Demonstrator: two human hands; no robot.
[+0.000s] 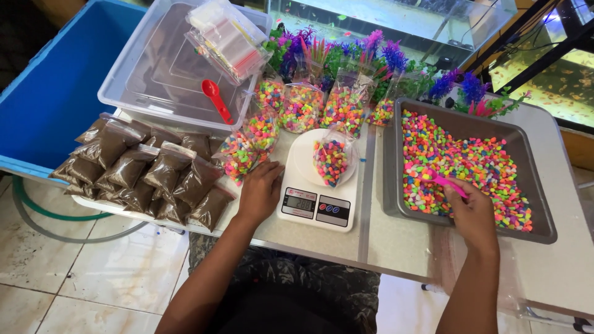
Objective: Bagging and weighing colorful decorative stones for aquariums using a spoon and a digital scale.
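Observation:
A small clear bag of multicoloured gravel (331, 161) stands on the white digital kitchen scale (322, 207) at the table's middle. My left hand (258, 193) rests flat on the table just left of the scale, holding nothing, beside a filled gravel bag (238, 158). My right hand (473, 213) grips a pink scoop (444, 181) whose head lies in the coloured gravel inside a grey metal tray (391, 185) on the right.
Several filled gravel bags (302, 108) stand behind the scale before plastic aquarium plants (377, 59). Brown soil bags (148, 176) lie at the left. A clear tub (139, 93) holds a red scoop (216, 99) and empty bags (226, 37). A blue bin (55, 93) sits far left.

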